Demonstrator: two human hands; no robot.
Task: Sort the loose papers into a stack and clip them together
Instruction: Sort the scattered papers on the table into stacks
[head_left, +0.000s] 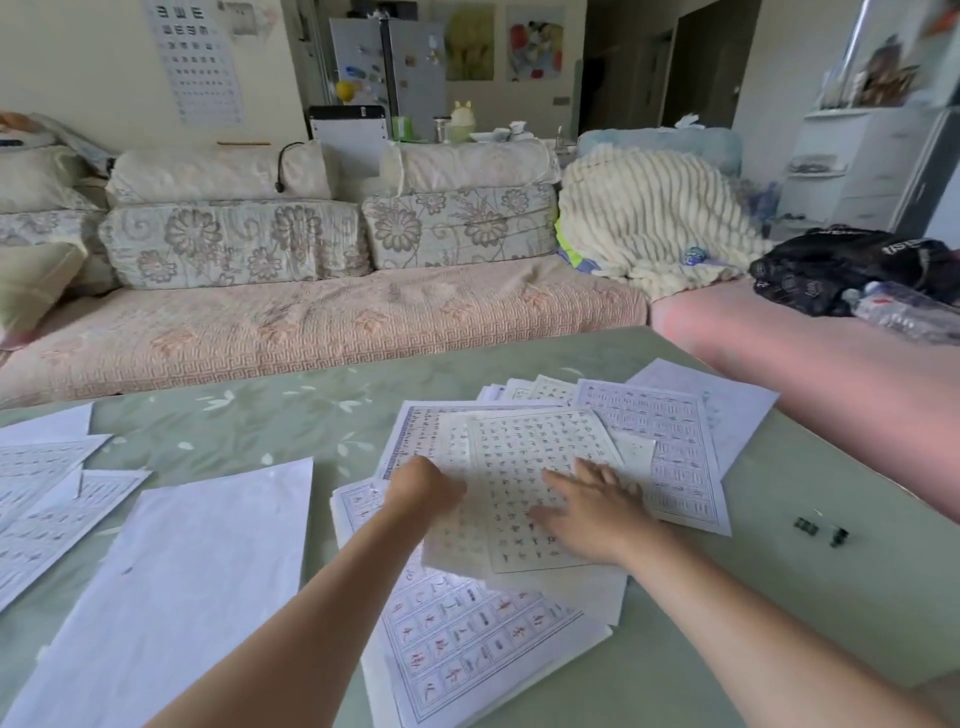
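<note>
A: Room?
B: Living room. A floral sofa (311, 312) is running along behind the green table (779, 597).
A: Papers?
B: Loose papers (670, 431) are lying in a messy overlapping pile mid-right on the table. A blank sheet (197, 571) is lying to its left, and more printed sheets (41, 493) are sitting at the left edge.
A: Hands?
B: The left hand (423, 486) is curling round the top sheet's (519, 467) left edge, gripping it. The right hand (592, 512) is pressing flat on that sheet, fingers spread.
A: Clips?
B: Two black binder clips (821, 530) are sitting on the table right of the pile, not touching it.
</note>
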